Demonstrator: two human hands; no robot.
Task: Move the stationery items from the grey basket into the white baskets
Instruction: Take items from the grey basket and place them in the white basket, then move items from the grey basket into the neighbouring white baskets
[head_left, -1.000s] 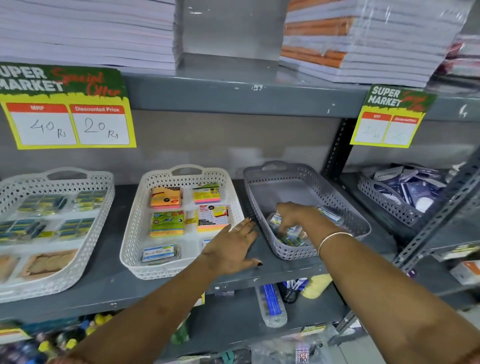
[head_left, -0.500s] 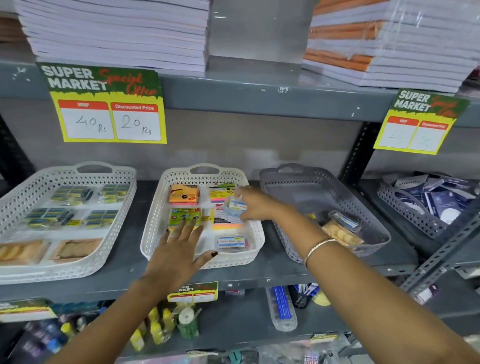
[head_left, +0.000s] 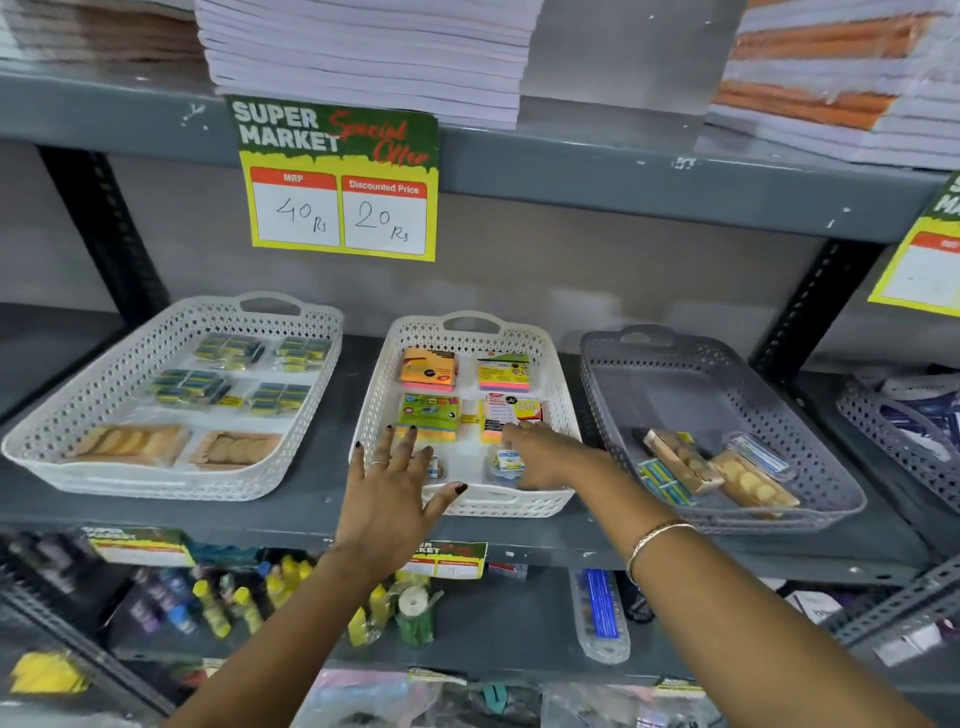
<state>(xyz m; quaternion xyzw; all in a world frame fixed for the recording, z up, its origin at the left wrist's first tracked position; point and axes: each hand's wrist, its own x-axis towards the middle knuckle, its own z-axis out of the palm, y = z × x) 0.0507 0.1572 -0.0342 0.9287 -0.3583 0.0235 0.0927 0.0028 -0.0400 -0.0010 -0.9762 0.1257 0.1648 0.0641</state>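
Note:
The grey basket (head_left: 602, 374) stands at the right of the shelf and holds a few packs near its front: a tan pack (head_left: 753, 486), a small carton (head_left: 680, 460) and a blue-yellow pack (head_left: 665, 480). The middle white basket (head_left: 470, 325) holds sticky-note pads (head_left: 428, 369). My right hand (head_left: 550, 457) is low in its front right corner, fingers around a small clear box (head_left: 506, 462) with a blue and white label. My left hand (head_left: 395, 488) lies spread over the front left rim, partly hiding another small box (head_left: 435, 467).
A second white basket (head_left: 171, 486) at the left holds blue-yellow packs and tan packs. Another grey basket (head_left: 883, 415) sits at the far right behind a shelf post. A price sign (head_left: 337, 176) hangs from the shelf above. Bottles and packets fill the shelf below.
My right hand carried the small clear box out of the grey basket and down into the middle white basket's front right corner. My left hand moved from the shelf edge onto that basket's front rim.

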